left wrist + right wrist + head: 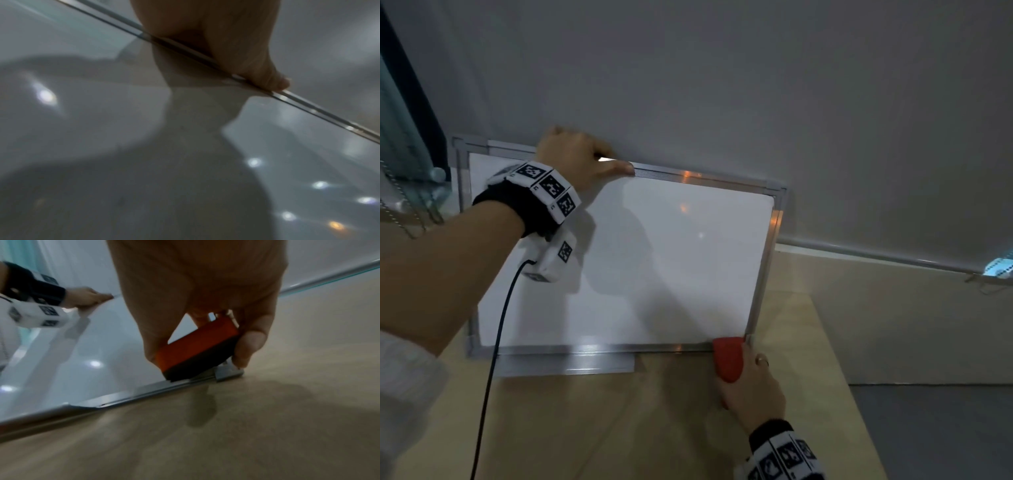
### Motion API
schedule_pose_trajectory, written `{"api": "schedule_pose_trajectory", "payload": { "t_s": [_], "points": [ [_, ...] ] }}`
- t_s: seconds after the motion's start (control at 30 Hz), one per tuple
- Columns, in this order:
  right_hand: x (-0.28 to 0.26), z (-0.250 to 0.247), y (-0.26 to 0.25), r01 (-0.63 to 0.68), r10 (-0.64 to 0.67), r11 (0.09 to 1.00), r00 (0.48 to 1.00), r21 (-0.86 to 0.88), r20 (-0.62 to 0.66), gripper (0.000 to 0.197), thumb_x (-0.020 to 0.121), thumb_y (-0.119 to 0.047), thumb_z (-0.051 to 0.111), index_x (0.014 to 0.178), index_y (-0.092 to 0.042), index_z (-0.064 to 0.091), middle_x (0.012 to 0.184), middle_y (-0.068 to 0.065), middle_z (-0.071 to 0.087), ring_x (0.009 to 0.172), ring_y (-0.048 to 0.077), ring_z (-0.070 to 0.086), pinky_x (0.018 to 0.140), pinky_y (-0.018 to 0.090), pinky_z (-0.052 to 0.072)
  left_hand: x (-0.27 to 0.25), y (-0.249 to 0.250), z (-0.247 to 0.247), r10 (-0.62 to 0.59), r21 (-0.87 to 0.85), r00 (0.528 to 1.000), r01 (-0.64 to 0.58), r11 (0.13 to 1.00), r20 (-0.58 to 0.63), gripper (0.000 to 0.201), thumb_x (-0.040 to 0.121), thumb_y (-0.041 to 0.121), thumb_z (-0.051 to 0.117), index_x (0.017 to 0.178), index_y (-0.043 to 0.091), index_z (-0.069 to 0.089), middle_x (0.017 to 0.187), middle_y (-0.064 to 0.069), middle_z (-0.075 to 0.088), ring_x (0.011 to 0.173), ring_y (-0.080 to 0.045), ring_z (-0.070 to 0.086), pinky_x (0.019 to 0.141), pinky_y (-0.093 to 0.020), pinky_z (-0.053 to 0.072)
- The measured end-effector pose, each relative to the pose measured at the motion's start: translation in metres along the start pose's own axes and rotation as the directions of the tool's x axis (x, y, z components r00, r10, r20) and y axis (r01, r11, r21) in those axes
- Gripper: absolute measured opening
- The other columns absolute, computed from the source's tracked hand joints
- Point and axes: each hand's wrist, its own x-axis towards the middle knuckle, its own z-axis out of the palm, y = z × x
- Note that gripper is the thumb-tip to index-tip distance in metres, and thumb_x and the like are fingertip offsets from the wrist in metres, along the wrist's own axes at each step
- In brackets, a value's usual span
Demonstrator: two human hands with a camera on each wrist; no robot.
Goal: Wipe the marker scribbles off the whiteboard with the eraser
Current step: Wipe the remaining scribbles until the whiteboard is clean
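Pale wood-grain desk (619, 428), smooth matte top, set against a plain grey wall (756, 85); grey floor shows to the right of the desk, and a window blind w/ bead chain (400, 205) hangs at far left. Whiteboard (671, 257) stands tilted on the desk, leaning back toward the wall: rectangular, glossy white face, thin brushed-aluminium frame w/ a short metal tray (565, 365) along the bottom edge. Face is shiny enough to mirror ceiling lights and both arms; no marker scribbles can be made out on it in any view. Left hand (578, 154) holds the board's top rail, fingers over the back, thumb lying along the front of the frame; wrist view confirms thumb on the metal edge. Black strap w/ white tag blocks on that wrist, black cable (493, 342) trailing down across the board's lower left. Right hand (753, 387) grips the eraser (729, 358), thumb one side, fingers the other. Eraser is a rounded block, red-orange plastic top, dark felt pad underneath; it sits at the board's bottom right corner, pad touching the lower frame. Right wrist view is motion-blurred.
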Motion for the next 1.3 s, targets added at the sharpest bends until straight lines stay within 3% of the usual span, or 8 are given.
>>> {"api": "schedule_pose_trajectory", "payload": {
  "t_s": [0.13,0.23,0.43,0.6,0.7,0.83,1.2,1.3],
  "points": [
    [0.004,0.011,-0.003,-0.078,0.084,0.995,0.993,0.066,-0.079,0.077,0.084,-0.050,0.051,0.149,-0.028,0.017,0.128,0.004,0.042,0.110,0.026,0.054,0.088,0.031,0.044,0.000,-0.002,-0.005,-0.023,-0.015,1.000,0.023,1.000,-0.012,0.056,0.074,0.065,0.056,0.087,0.014,0.075,0.074,-0.019,0.071,0.083,-0.032,0.063,0.092,-0.034,0.037],
    [0.002,0.019,-0.004,-0.070,0.073,0.996,0.996,0.055,-0.055,0.081,0.085,-0.050,0.050,0.151,-0.023,0.011,0.139,0.007,0.037,0.121,0.026,0.048,0.095,0.031,0.040,-0.001,-0.002,-0.006,-0.018,-0.008,1.000,0.017,1.000,-0.025,0.054,0.076,0.062,0.055,0.087,0.014,0.075,0.070,-0.019,0.069,0.070,-0.027,0.056,0.084,-0.031,0.037],
    [-0.001,0.006,0.005,-0.064,0.090,0.991,0.969,0.118,-0.228,0.072,0.085,-0.043,0.056,0.147,-0.023,0.027,0.138,0.007,0.037,0.113,0.028,0.053,0.088,0.031,0.042,0.001,-0.007,0.000,0.009,-0.023,0.999,-0.011,1.000,-0.045,0.059,0.071,0.071,0.051,0.083,0.019,0.077,0.066,-0.013,0.071,0.076,-0.029,0.064,0.082,-0.031,0.040],
    [0.001,0.010,0.002,-0.087,0.095,0.994,0.987,0.068,-0.129,0.072,0.086,-0.048,0.052,0.147,-0.021,0.023,0.144,0.006,0.034,0.118,0.027,0.051,0.092,0.031,0.041,0.003,-0.005,0.002,0.003,-0.018,0.997,-0.005,1.000,-0.073,0.058,0.072,0.068,0.054,0.085,0.017,0.077,0.066,-0.017,0.070,0.075,-0.031,0.064,0.090,-0.034,0.040],
    [0.000,0.015,-0.001,-0.053,0.056,0.998,0.996,0.037,-0.064,0.077,0.085,-0.054,0.051,0.148,-0.022,0.021,0.143,0.005,0.035,0.120,0.027,0.049,0.096,0.032,0.041,0.003,-0.005,0.003,-0.005,-0.035,0.997,0.002,0.999,-0.072,0.059,0.071,0.068,0.055,0.086,0.016,0.077,0.065,-0.018,0.069,0.072,-0.032,0.063,0.084,-0.034,0.042],
    [0.003,0.004,0.008,-0.121,0.131,0.990,0.980,0.069,-0.151,0.071,0.085,-0.050,0.054,0.144,-0.023,0.028,0.142,0.004,0.035,0.113,0.029,0.054,0.088,0.032,0.042,0.004,-0.006,0.002,-0.024,-0.050,0.998,0.021,0.999,-0.066,0.064,0.067,0.072,0.051,0.087,0.017,0.077,0.066,-0.017,0.070,0.070,-0.032,0.063,0.068,-0.027,0.036],
    [0.016,0.019,0.005,-0.139,0.158,0.982,0.977,0.130,-0.144,0.075,0.080,-0.050,0.058,0.139,-0.012,0.033,0.131,0.007,0.048,0.112,0.026,0.053,0.090,0.034,0.044,0.005,-0.007,0.005,-0.076,-0.039,0.997,0.075,0.996,-0.022,0.059,0.070,0.070,0.056,0.088,0.018,0.076,0.070,-0.016,0.070,0.076,-0.032,0.064,0.070,-0.031,0.042],
    [0.014,0.028,-0.007,-0.043,0.053,0.995,0.993,0.093,-0.109,0.067,0.076,-0.052,0.060,0.129,-0.015,0.040,0.119,0.003,0.055,0.103,0.020,0.055,0.084,0.028,0.042,0.005,-0.007,0.006,-0.092,-0.042,0.995,0.091,0.995,-0.031,0.058,0.070,0.069,0.057,0.088,0.017,0.076,0.071,-0.017,0.070,0.077,-0.032,0.064,0.069,-0.030,0.041]
  ]
}}
